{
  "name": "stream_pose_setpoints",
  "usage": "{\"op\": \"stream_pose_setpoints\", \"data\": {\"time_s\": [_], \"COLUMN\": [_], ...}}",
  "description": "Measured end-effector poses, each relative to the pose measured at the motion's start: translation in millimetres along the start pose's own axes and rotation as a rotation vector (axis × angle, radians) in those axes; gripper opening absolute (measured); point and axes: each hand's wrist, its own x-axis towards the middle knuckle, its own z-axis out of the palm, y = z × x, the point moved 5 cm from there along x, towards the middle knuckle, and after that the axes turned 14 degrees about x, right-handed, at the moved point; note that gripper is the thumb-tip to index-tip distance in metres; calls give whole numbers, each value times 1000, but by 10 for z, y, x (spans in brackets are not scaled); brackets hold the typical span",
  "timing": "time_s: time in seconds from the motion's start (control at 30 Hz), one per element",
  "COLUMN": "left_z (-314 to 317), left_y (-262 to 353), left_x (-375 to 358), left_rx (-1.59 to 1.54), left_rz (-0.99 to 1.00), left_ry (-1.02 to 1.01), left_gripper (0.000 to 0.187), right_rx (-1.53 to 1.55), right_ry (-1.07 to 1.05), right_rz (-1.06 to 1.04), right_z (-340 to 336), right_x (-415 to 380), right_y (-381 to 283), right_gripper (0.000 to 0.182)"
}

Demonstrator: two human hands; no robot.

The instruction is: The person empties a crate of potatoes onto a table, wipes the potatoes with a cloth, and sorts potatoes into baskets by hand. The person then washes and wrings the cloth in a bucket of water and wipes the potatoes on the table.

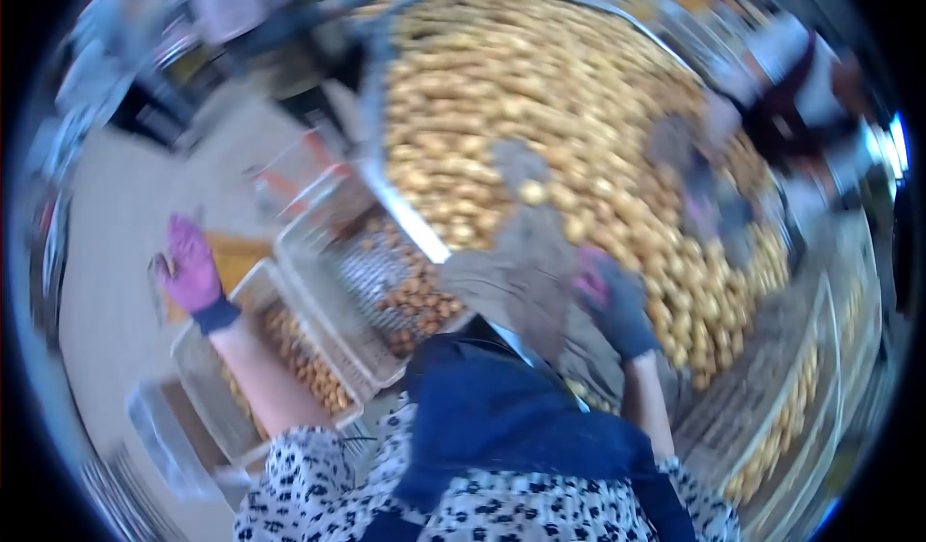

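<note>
Seemingly reaching with right hand (612, 306), at near side of onions (540, 79); grip cannot be told | left hand (196, 270) wide open, seemingly empty, beside crate (207, 378) | for any grasp, need to close fingers around onion

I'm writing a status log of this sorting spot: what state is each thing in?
Left hand: gloved, empty, fingers spread
Right hand: gloved, by the cloth, grip too blurred to tell
Grey-brown cloth: rumpled
Round yellow produce: heaped loose
Outer crate: open-topped, partly filled
Inner crate: open-topped, partly filled, mesh bottom showing
Blue apron: worn
</note>
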Motion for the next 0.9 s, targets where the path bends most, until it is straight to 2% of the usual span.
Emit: {"op": "stream_pose_setpoints", "data": {"time_s": [0.03, 0.07, 0.1, 0.13, 0.17, 0.2, 0.27, 0.3, 0.33, 0.4, 0.53, 0.6, 0.67, 0.7, 0.73, 0.8, 0.83, 0.9], "left_z": [163, 408, 632, 858, 1179, 1513, 2282, 2513, 2719, 3137, 3637, 3873, 3976, 3874, 3925, 3963, 4022, 4048], "left_y": [-261, -727, -1227, -1757, -2198, -2465, -2880, -3104, -3198, -3256, -3609, -3943, -4287, -4629, -4622, -4659, -4668, -4777], "left_x": [110, 127, 48, -31, -240, -420, -795, -826, -855, -842, -432, -298, -285, -319, -342, -284, -242, -152], "left_rx": [-167, -373, 96, 159, 320, 685, 814, 1277, 1275, 1197, 1266, 1322, 1563, 1645, 1633, 1614, 1617, 1557], "left_rz": [-1, -189, -193, -358, -578, -593, -677, -198, -195, -52, 101, 141, 97, 360, 392, 173, 183, -216], "left_ry": [-142, -176, 209, -78, -80, -286, -643, -997, -1013, -999, -993, -1213, -1426, -1393, -1390, -1451, -1465, -1490], "left_gripper": [44, 40, 35, 31, 31, 39, 39, 33, 33, 29, 25, 24, 39, 42, 44, 32, 32, 33], "right_rx": [19, 3, -7, -13, -4, -7, -113, -50, -46, -111, -150, -177, -132, -84, -80, -44, -35, 84], "right_ry": [-15, 43, -2, -57, -28, 4, 84, 202, 215, 345, 437, 449, 433, 419, 429, 465, 478, 532], "right_rz": [5, 64, 20, -38, 41, 56, 265, 250, 258, 446, 444, 419, 395, 377, 379, 365, 368, 442], "right_z": [13, -42, -19, -7, -63, -146, -343, -511, -607, -792, -771, -616, -522, -508, -537, -575, -567, -535], "right_x": [-81, -198, -275, -356, -482, -579, -799, -907, -1026, -1300, -1642, -1752, -1647, -1612, -1617, -1632, -1678, -1852], "right_y": [42, 61, 30, 9, 91, 157, 393, 357, 367, 503, 679, 866, 771, 749, 739, 728, 790, 999], "right_gripper": [36, 36, 35, 34, 30, 30, 30, 27, 27, 27, 27, 30, 31, 33, 33, 36, 36, 40]}}
